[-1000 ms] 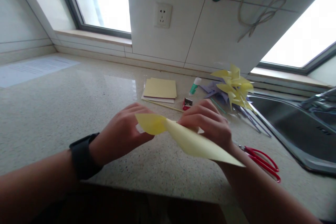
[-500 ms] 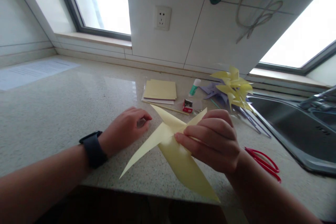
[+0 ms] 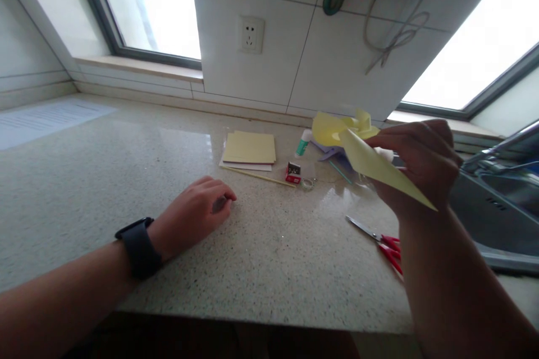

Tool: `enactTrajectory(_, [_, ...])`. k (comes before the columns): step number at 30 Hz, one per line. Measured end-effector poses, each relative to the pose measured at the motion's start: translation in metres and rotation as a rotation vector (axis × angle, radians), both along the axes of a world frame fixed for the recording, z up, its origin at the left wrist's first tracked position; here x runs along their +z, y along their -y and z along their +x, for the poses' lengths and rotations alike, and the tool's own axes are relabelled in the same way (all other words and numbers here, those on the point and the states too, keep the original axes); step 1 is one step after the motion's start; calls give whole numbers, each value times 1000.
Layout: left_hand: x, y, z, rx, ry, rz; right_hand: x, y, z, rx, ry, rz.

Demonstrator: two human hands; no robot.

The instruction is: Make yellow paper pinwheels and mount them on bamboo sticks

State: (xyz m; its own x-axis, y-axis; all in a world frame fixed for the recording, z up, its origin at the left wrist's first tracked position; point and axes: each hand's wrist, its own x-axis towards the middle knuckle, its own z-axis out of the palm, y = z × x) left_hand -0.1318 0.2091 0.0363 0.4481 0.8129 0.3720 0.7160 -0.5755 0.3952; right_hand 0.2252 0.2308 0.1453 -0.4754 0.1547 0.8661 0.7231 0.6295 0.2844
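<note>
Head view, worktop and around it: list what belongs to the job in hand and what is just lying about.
Likely belongs:
yellow folded paper, held in the right hand
paper stack
purple paper, partly hidden
thin stick
scissors
glue stick
small red box

Probably just there:
white sheet, far left
wall socket
sink

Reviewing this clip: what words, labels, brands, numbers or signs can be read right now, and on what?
None can be read.
White sheet: lines of print, too small and blurred.
Glue stick: pale marks on the green label, too blurred.
Red box: pale marking on its side, too small.
Yellow paper in the right hand: no writing shows.
</note>
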Motion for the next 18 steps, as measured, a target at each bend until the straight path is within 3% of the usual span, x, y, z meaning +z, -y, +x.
enactTrajectory(4, [2,0,2,-26,-37,16,0,-2,5,34,146,22])
enactTrajectory(11, [6,5,12,-66,-105,64,-36,-2,12,40,137,-70])
enactTrajectory(15, [12,3,35,-116,-178,101,-38,0,17,54,103,-99])
enactTrajectory(18, [17,-12,62,-172,-224,150,-35,2,19,75,79,-133])
